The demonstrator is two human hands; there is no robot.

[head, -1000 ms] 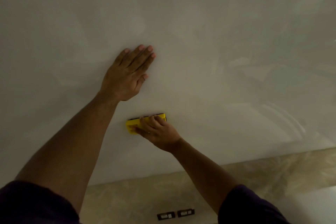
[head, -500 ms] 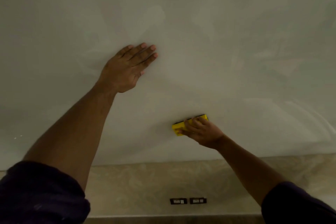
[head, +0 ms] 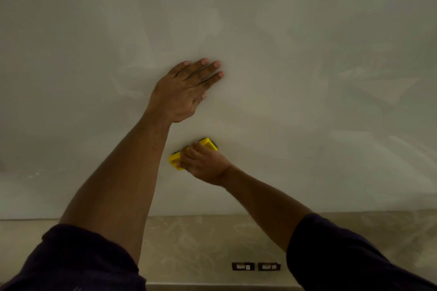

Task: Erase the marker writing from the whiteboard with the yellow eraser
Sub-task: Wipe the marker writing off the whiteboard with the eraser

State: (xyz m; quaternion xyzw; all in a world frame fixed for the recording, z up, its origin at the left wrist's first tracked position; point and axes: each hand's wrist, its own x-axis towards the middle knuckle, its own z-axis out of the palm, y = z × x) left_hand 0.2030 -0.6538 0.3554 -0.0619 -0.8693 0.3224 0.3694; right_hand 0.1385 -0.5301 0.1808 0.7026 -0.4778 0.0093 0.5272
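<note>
A large glossy whiteboard point(head: 307, 78) fills most of the view; no marker writing shows on it, only faint smears and reflections. My left hand point(head: 184, 92) lies flat against the board, fingers together and pointing up to the right. Just below it my right hand point(head: 203, 163) presses the yellow eraser point(head: 208, 143) against the board. The eraser is tilted, its right end higher, and my fingers cover its middle.
Below the board's bottom edge runs a beige marbled wall point(head: 201, 243) with two dark wall sockets point(head: 256, 266) side by side. Ceiling lights reflect near the board's top left corner.
My right hand swept the eraser to the right, then back left to just under my left hand, and the eraser has tilted. My left hand stayed flat on the board.
</note>
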